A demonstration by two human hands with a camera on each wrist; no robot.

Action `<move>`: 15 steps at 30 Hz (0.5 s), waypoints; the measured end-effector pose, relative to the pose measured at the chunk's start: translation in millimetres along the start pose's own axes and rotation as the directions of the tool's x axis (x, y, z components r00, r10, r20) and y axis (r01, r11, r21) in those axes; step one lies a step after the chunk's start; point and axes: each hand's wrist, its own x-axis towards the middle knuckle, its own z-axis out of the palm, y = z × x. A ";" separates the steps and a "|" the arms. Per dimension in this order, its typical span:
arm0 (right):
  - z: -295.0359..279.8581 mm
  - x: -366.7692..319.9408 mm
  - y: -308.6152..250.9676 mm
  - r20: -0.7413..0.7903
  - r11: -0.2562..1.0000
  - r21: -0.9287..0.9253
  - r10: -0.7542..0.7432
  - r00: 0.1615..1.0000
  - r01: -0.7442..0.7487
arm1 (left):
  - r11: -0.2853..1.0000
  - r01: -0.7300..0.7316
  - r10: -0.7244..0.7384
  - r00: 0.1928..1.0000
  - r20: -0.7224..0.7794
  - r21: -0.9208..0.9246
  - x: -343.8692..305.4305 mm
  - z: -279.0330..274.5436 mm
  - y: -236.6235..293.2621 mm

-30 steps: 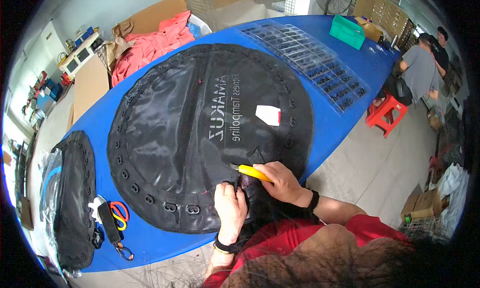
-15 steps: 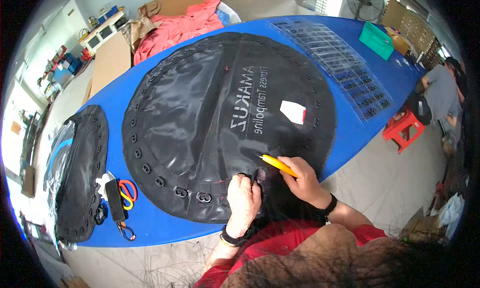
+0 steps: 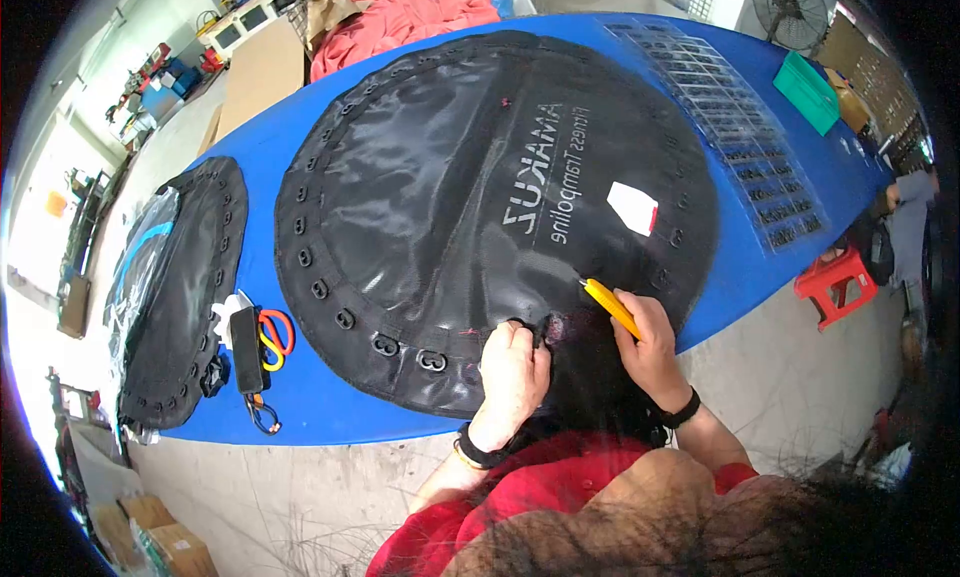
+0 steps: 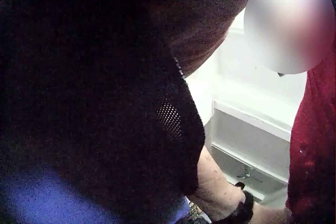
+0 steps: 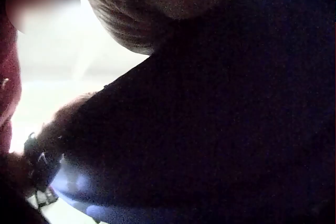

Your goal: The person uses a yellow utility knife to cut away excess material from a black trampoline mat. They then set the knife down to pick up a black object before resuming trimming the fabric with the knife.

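A big round black trampoline mat [image 3: 450, 197] printed "AMAKUZ Fitness Trampoline" lies on the blue table [image 3: 780, 267]. At its near edge my left hand [image 3: 512, 367] grips a fold of the black fabric. My right hand [image 3: 650, 342] holds a yellow utility knife [image 3: 610, 307], its tip on the mat just right of the left hand. A white tag [image 3: 634, 207] lies on the mat. In both wrist views dark fabric [image 4: 105, 103] fills the frame; the left wrist view also shows the other forearm [image 4: 220, 192] with a black wristband.
A second black mat [image 3: 180, 287] in clear plastic lies at the table's left end. Scissors with red and yellow handles [image 3: 270, 337] and a black tool [image 3: 245, 349] sit beside it. Clear trays of small parts [image 3: 740, 127] and a green box [image 3: 806, 92] stand at the far right; a red stool [image 3: 838, 282] stands off the table.
The head view has swung, so the mat and both hands sit further right in frame. The hands keep their hold on the fabric fold and the knife at the mat's near edge.
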 end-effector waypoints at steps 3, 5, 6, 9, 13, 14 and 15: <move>2.1 -0.7 3.1 0.002 1.000 -0.004 -0.023 1.000 0.023 | 1.000 0.004 -0.004 1.000 0.003 0.007 -1.2 0.5 -0.2; 3.9 -2.7 4.5 -0.007 1.000 -0.009 -0.028 1.000 0.028 | 0.999 0.048 -0.049 0.997 0.059 0.023 -3.6 0.4 -2.8; 3.9 -4.2 4.9 -0.012 0.999 -0.013 -0.029 1.000 0.029 | 0.999 0.045 -0.046 0.997 0.057 0.026 -3.7 -0.4 -2.1; 4.2 -4.4 5.5 -0.030 0.999 0.010 -0.053 0.998 0.053 | 0.999 0.025 -0.027 0.999 0.038 0.034 -3.2 0.4 -1.3; 3.4 -6.9 7.8 -0.048 0.998 0.034 -0.058 0.997 0.060 | 0.999 0.008 -0.009 1.000 0.012 0.040 -3.6 1.7 -0.6; 2.7 -7.3 7.4 -0.046 0.998 0.033 -0.056 0.997 0.057 | 0.999 0.010 -0.011 1.000 0.017 0.043 -3.5 1.2 0.3; 2.1 -7.9 7.3 -0.043 0.998 0.032 -0.053 0.998 0.055 | 0.999 0.012 -0.013 1.000 0.021 0.045 -3.4 0.6 1.3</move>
